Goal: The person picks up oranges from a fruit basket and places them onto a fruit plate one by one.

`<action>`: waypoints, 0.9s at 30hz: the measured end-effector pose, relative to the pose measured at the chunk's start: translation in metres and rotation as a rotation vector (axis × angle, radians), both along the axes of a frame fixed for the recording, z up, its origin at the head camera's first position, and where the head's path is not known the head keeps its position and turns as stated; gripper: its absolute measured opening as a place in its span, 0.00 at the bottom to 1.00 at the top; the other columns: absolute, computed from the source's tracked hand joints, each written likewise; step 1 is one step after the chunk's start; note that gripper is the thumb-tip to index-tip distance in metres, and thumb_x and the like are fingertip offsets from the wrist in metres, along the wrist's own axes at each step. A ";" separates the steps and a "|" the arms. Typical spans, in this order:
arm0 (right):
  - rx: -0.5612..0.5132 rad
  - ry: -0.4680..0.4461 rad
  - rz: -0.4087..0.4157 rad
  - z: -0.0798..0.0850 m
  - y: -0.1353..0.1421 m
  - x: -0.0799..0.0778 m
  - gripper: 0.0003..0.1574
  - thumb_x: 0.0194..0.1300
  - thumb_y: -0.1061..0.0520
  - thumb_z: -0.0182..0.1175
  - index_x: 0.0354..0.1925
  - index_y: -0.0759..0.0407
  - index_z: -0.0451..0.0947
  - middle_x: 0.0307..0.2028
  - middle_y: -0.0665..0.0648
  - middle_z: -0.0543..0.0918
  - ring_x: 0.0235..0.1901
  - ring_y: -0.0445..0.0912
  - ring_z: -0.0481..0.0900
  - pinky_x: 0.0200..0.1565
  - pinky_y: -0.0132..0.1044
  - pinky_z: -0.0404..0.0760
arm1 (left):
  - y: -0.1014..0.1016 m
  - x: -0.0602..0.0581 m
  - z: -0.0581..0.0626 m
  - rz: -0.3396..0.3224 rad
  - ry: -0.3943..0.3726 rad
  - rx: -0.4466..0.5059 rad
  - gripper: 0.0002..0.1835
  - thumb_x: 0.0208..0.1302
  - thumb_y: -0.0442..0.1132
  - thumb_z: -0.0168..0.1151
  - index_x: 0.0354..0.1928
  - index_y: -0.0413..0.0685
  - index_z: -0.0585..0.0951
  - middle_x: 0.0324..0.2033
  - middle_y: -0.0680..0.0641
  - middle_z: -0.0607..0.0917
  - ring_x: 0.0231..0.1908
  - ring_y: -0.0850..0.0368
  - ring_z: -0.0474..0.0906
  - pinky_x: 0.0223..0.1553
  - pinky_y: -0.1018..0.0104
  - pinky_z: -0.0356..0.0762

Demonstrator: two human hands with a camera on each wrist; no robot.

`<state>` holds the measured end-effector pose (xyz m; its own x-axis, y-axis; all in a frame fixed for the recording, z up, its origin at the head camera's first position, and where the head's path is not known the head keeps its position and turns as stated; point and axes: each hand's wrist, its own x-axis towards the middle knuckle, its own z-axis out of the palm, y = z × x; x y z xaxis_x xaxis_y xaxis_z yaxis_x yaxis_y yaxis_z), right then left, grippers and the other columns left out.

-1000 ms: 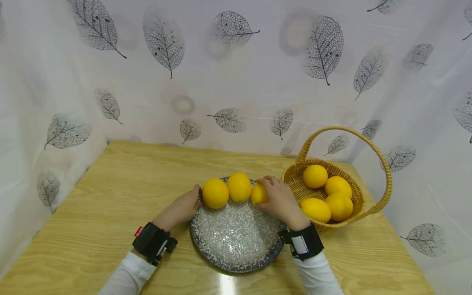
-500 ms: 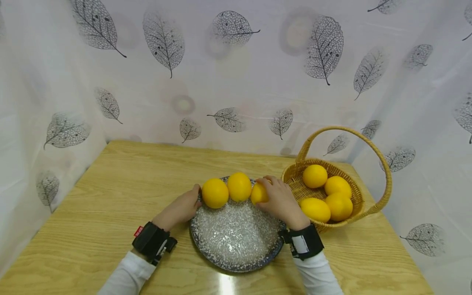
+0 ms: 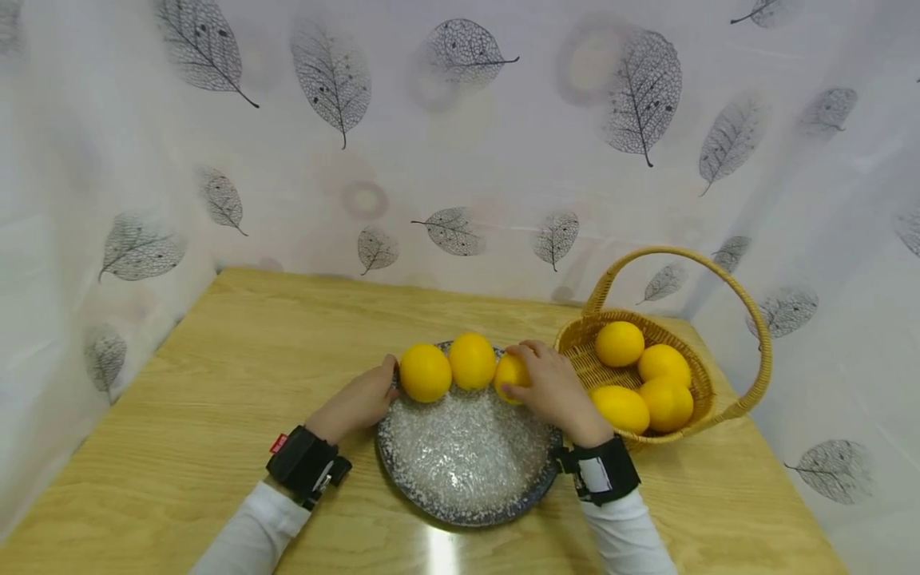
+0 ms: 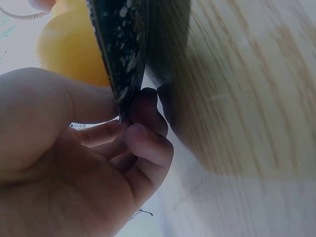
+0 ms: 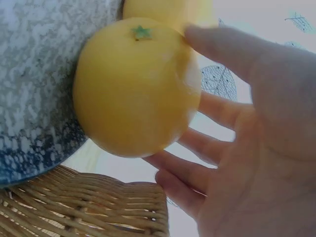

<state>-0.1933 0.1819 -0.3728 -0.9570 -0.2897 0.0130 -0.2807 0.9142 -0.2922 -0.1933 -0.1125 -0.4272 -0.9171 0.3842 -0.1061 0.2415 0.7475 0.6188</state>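
A round speckled grey plate with a dark rim sits on the table. Two yellow-orange oranges lie side by side along its far edge. My left hand grips the plate's left rim; in the left wrist view the thumb is on the upper side and curled fingers are beneath. At the far right of the plate my right hand is around a third orange, which has a green star-shaped stem mark. Its thumb is near the orange's upper edge, and the fingertips are partly hidden behind the fruit.
A wicker basket with a tall arched handle stands just right of the plate, holding several yellow fruits. Behind the wooden table hangs a white curtain with a leaf print.
The head view has shifted slightly, moving the scene a little to the right. My right thumb lies slightly differently against the orange. The left hand keeps its place on the plate rim.
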 end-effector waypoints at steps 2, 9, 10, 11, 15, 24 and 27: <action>-0.008 0.021 -0.008 0.000 0.001 0.000 0.32 0.70 0.48 0.64 0.67 0.59 0.74 0.66 0.68 0.75 0.66 0.63 0.72 0.66 0.65 0.67 | 0.001 0.000 0.000 -0.003 -0.001 0.000 0.16 0.74 0.29 0.54 0.59 0.29 0.67 0.47 0.32 0.83 0.43 0.49 0.80 0.46 0.52 0.81; -0.011 0.114 -0.012 0.010 0.019 -0.010 0.27 0.73 0.50 0.60 0.65 0.59 0.75 0.64 0.68 0.76 0.59 0.64 0.77 0.60 0.63 0.73 | 0.003 -0.002 0.000 0.001 0.017 -0.018 0.17 0.74 0.29 0.54 0.59 0.29 0.67 0.46 0.32 0.83 0.42 0.49 0.80 0.45 0.53 0.81; 0.001 0.106 -0.014 0.013 0.024 -0.012 0.27 0.74 0.50 0.60 0.65 0.59 0.75 0.64 0.69 0.76 0.58 0.64 0.77 0.59 0.63 0.74 | 0.003 -0.003 0.000 0.001 0.019 -0.020 0.17 0.74 0.29 0.54 0.60 0.29 0.66 0.46 0.32 0.83 0.41 0.49 0.80 0.44 0.53 0.81; 0.015 0.092 -0.017 0.015 0.030 -0.014 0.27 0.74 0.50 0.59 0.66 0.60 0.74 0.64 0.69 0.75 0.58 0.64 0.77 0.59 0.62 0.75 | 0.003 -0.003 0.000 0.000 0.020 -0.020 0.17 0.74 0.29 0.54 0.60 0.29 0.66 0.45 0.32 0.83 0.41 0.49 0.80 0.44 0.54 0.80; 0.044 0.017 -0.028 0.026 0.052 -0.022 0.28 0.76 0.51 0.57 0.68 0.62 0.72 0.65 0.72 0.73 0.58 0.66 0.76 0.58 0.61 0.76 | 0.003 -0.003 0.001 -0.002 0.014 -0.012 0.17 0.74 0.29 0.54 0.59 0.28 0.66 0.40 0.35 0.83 0.37 0.50 0.77 0.41 0.55 0.79; 0.113 -0.130 -0.078 0.047 0.089 -0.034 0.37 0.76 0.46 0.54 0.72 0.68 0.64 0.69 0.80 0.65 0.66 0.75 0.67 0.64 0.68 0.69 | 0.003 0.000 -0.001 0.000 0.002 -0.013 0.19 0.74 0.29 0.54 0.62 0.27 0.66 0.44 0.33 0.83 0.41 0.50 0.79 0.44 0.53 0.81; 0.137 -0.146 -0.113 0.049 0.099 -0.038 0.39 0.76 0.46 0.54 0.72 0.70 0.63 0.70 0.81 0.63 0.66 0.76 0.65 0.64 0.69 0.68 | 0.003 0.001 0.000 0.005 -0.004 -0.012 0.19 0.74 0.29 0.54 0.62 0.27 0.65 0.45 0.32 0.83 0.41 0.50 0.80 0.45 0.53 0.81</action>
<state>-0.2317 0.2807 -0.3235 -0.9724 -0.1698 -0.1600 -0.1378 0.9715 -0.1930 -0.1922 -0.1096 -0.4276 -0.9185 0.3784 -0.1144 0.2356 0.7563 0.6104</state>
